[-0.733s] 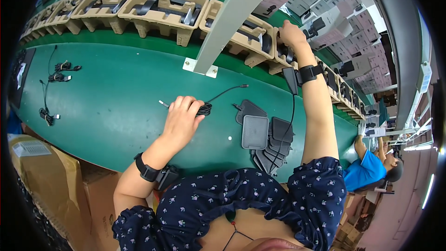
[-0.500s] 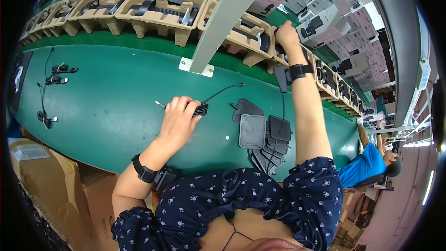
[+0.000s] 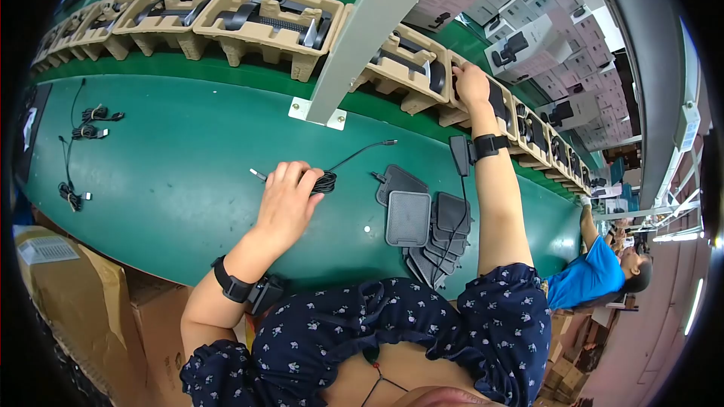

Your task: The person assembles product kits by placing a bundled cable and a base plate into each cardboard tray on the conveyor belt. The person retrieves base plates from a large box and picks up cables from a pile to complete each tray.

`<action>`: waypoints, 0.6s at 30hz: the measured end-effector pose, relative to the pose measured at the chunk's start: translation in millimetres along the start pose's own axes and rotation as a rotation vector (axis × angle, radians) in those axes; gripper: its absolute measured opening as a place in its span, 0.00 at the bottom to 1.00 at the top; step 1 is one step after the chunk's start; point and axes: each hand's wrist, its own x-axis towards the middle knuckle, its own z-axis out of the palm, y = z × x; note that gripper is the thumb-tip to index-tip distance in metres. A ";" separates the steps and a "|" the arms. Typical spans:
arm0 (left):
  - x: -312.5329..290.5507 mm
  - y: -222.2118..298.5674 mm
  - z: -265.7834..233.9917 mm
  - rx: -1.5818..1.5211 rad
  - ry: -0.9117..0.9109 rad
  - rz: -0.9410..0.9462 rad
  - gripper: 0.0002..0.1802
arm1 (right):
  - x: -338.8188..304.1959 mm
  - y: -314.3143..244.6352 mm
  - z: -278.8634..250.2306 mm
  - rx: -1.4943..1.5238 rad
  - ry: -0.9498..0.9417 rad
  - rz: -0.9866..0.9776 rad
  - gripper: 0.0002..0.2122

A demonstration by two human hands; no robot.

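the left hand (image 3: 286,200) is lying on the green counter (image 3: 166,181) with its fingers curled down over a small coiled black cable (image 3: 324,181), its grip closing on the bundle while one loose plug end is trailing off toward the upper right and a short end is poking out to the left of the fingertips. the right hand (image 3: 471,84) is reaching up to the row of brown pulp trays (image 3: 271,19) running along the far edge of the counter, its fingers resting in one tray (image 3: 490,102) beside the dark parts already sitting there; whether that grip is holding anything cannot be told, since the fingertips are partly hidden by the tray wall. judging from how things are lying, the work looks to be in mid-run: the trays to the left are already carrying black parts, while several more coiled cables (image 3: 87,124) are waiting near the left end of the counter, well apart from the hands, and a fanned stack of grey flat pads (image 3: 422,226) is sitting just beside the right forearm, untouched. the cable under the left hand is not yet lifted or placed in any tray. another person in a blue top (image 3: 588,275) is working further along the line at the right.
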 end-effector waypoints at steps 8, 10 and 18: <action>-0.3 1.2 -2.1 0.011 -0.005 -0.011 0.19 | 0.7 -1.0 1.7 0.086 0.083 0.154 0.16; 2.7 2.3 -2.8 -0.002 -0.016 -0.012 0.19 | -1.5 17.0 16.6 -0.044 0.381 0.110 0.22; 1.4 -1.1 -3.1 -0.017 -0.034 -0.026 0.19 | -19.0 27.9 14.1 0.185 0.242 -0.031 0.15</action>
